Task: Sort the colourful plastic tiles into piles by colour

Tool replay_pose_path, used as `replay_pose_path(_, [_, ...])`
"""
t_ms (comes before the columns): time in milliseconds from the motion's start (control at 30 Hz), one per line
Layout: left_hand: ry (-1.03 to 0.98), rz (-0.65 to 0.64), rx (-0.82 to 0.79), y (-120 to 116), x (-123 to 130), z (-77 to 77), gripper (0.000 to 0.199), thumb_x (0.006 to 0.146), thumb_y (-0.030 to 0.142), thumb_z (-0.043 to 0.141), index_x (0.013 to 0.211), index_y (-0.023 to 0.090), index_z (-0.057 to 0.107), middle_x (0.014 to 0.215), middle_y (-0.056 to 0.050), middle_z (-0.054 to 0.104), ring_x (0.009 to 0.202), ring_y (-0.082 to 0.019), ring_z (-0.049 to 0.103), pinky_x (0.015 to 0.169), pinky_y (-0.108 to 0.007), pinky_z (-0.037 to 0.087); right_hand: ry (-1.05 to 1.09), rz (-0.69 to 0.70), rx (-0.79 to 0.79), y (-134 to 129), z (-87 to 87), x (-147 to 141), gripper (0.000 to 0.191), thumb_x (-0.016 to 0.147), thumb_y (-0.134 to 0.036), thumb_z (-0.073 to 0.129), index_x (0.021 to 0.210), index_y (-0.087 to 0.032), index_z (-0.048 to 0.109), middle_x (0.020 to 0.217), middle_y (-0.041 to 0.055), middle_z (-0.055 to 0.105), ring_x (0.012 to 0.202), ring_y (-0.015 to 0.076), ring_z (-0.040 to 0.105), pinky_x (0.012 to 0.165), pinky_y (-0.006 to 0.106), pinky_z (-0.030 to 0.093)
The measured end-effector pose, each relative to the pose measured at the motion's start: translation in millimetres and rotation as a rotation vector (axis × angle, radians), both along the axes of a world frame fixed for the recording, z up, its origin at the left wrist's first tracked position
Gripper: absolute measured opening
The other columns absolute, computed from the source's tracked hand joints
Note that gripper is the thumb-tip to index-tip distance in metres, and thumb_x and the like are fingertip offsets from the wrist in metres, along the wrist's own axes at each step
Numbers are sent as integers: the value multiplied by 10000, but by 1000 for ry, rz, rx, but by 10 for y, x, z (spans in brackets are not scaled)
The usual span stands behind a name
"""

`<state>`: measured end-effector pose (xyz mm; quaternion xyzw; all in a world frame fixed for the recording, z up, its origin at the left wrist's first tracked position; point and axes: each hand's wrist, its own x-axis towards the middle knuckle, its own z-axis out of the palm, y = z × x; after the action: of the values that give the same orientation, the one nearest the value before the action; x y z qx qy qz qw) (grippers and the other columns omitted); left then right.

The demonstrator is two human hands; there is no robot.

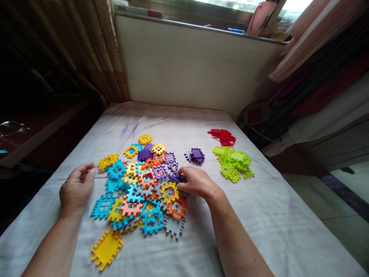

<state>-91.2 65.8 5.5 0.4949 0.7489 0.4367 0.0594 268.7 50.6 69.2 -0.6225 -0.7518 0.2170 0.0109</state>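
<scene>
A mixed heap of flat, notched interlocking plastic tiles in blue, yellow, orange, grey and purple spreads over the sheet. At its right edge my right hand [196, 181] pinches a purple tile [173, 168] between thumb and fingers; the fingers partly cover it. My left hand [77, 186] rests on the sheet left of the heap, fingers loosely bent and apart, holding nothing. Closest to it are a yellow tile [108, 161] and blue tiles [115, 169]. A small purple pile [197, 155] lies just beyond my right hand. One solid yellow tile [107, 249] sits at the near left.
Farther right on the white sheet [178, 119] are a lime-green tile pile [235, 161] and a red pile [222, 137] behind it. A pale panel [184, 61] rises at the far edge. Curtains [95, 50] hang at left, clothes [323, 100] at right.
</scene>
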Motion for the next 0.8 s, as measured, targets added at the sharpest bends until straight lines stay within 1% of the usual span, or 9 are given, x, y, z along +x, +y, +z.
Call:
replay_pose_path(67, [-5, 3, -5, -1, 3, 4, 438, 750, 465, 526, 1068, 213, 690, 1071, -55, 757, 900, -200, 705, 830, -332, 559, -3, -45, 32, 14, -11, 27, 241, 760, -260, 645, 989, -270, 717, 925, 9, 736, 820, 173, 635, 658, 248, 376])
replay_pose_path(133, [-11, 2, -16, -1, 5, 5, 448, 751, 463, 525, 1076, 205, 690, 1080, -65, 755, 916, -209, 706, 845, -344, 558, -5, -119, 69, 35, -32, 92, 189, 783, -232, 624, 936, -275, 725, 890, 0, 738, 804, 170, 634, 644, 249, 361])
replay_pose_path(233, [-19, -6, -17, 0, 6, 3, 438, 753, 461, 532, 1071, 205, 690, 1084, -67, 754, 928, -214, 707, 851, -351, 560, 0, -231, 118, 72, -76, 237, 140, 796, -232, 622, 872, -269, 734, 822, -2, 736, 765, 167, 630, 627, 251, 350])
replay_pose_path(367, [-22, -7, -19, 2, 7, 3, 443, 758, 456, 528, 1082, 200, 689, 1092, -71, 752, 941, -215, 707, 871, -358, 558, 58, -355, 200, 122, -104, 428, 136, 794, -227, 611, 836, -257, 737, 798, -4, 733, 726, 155, 621, 627, 247, 363])
replay_pose_path(467, [-20, -1, -32, 1, 11, 16, 445, 754, 446, 528, 1083, 193, 690, 1092, -76, 751, 935, -216, 708, 883, -367, 558, 53, -433, 268, 147, -89, 496, 136, 800, -236, 609, 851, -254, 734, 827, -2, 734, 728, 156, 619, 642, 252, 375])
replay_pose_path(533, [-26, 0, -35, -2, 18, 30, 452, 755, 442, 529, 1093, 186, 688, 1101, -82, 749, 950, -217, 707, 889, -365, 558, 28, -453, 317, 157, -84, 501, 147, 800, -229, 614, 880, -257, 735, 868, 1, 734, 747, 158, 619, 660, 257, 383])
replay_pose_path(600, [-31, 1, -37, -4, 27, 43, 457, 756, 441, 531, 1099, 181, 685, 1105, -86, 747, 961, -218, 707, 892, -363, 558, -3, -437, 346, 163, -95, 486, 160, 805, -219, 617, 902, -260, 738, 918, 9, 733, 776, 162, 621, 676, 260, 390])
replay_pose_path(700, [-40, 7, -45, -7, 32, 51, 446, 750, 438, 533, 1084, 183, 684, 1094, -87, 749, 958, -224, 709, 903, -374, 555, -71, -418, 352, 169, -135, 455, 165, 818, -226, 614, 910, -269, 744, 980, 22, 725, 804, 171, 625, 676, 265, 396])
replay_pose_path(800, [-39, -1, -40, -8, 23, 41, 443, 753, 448, 531, 1082, 193, 682, 1101, -81, 749, 962, -226, 707, 907, -380, 552, -113, -398, 347, 167, -166, 434, 187, 818, -226, 606, 921, -287, 750, 1000, 22, 720, 789, 171, 623, 667, 267, 400])
